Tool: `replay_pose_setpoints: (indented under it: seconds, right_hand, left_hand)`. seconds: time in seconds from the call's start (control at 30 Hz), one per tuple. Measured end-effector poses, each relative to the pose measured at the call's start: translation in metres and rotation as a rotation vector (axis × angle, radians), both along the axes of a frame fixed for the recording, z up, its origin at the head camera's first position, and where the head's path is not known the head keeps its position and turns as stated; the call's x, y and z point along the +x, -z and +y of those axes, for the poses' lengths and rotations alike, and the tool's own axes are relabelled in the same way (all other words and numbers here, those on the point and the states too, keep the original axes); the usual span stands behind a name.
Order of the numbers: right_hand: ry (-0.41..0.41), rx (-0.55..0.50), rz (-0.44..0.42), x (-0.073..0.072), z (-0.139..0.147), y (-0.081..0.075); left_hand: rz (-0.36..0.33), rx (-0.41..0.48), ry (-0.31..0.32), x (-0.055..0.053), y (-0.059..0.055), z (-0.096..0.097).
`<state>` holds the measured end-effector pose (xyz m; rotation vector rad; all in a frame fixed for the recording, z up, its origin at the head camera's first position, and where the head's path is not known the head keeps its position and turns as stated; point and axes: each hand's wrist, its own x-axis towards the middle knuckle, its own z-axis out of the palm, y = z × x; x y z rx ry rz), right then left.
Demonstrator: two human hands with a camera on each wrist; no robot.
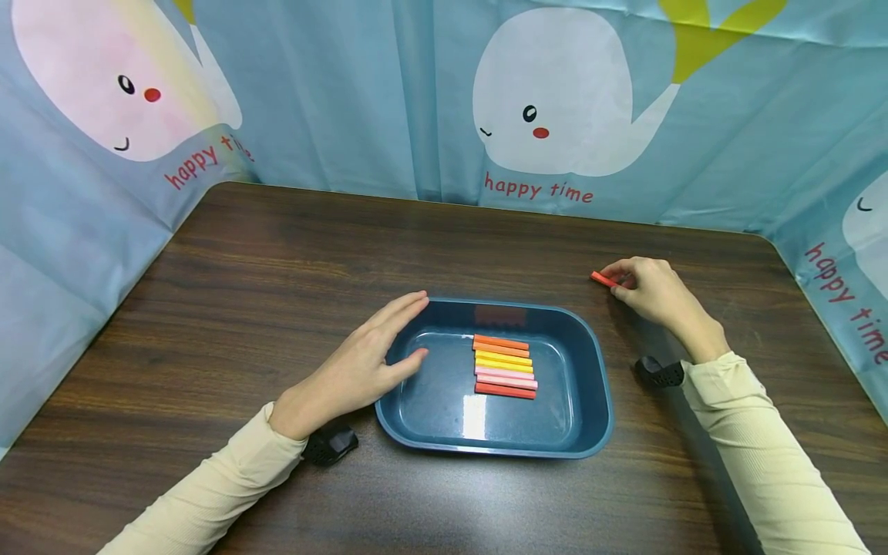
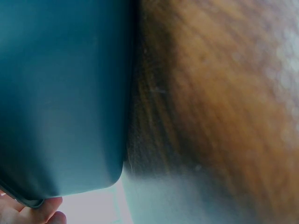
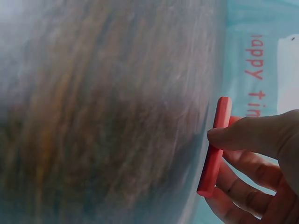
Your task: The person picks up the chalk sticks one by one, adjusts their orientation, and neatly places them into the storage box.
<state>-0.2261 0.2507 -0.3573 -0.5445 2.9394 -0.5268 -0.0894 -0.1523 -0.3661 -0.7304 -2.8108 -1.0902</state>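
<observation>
My right hand (image 1: 652, 293) pinches a red crayon (image 3: 211, 172) between thumb and fingers, to the right of and behind the tray. In the right wrist view the crayon is a short six-sided stick with the thumb across its middle. A dark blue plastic tray (image 1: 437, 397) stands in front of me. Inside it, several crayons (image 1: 505, 368) lie side by side in a row: orange, yellow, pink and red. At the tray's left end is my left hand (image 1: 357, 370), its fingers extended along the rim and the thumb over the inside. The left wrist view shows fingertips (image 2: 44, 211) right at the rim.
A dark wood-grain table (image 1: 291, 254) carries the tray. Light blue curtains (image 1: 361, 92) with printed whales hang behind and at both sides. Each wrist wears a black strapped device, the left one (image 1: 331, 445) close to the tray's left end.
</observation>
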Motion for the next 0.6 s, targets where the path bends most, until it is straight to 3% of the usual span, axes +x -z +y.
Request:
replay_pose_setpoints:
  seconds: [0.6]
  right_hand:
    - [-0.024, -0.083, 0.118, 0.023, -0.001, -0.010]
  left_hand:
    - [0.009, 0.007, 0.005, 0.000, 0.001, -0.001]
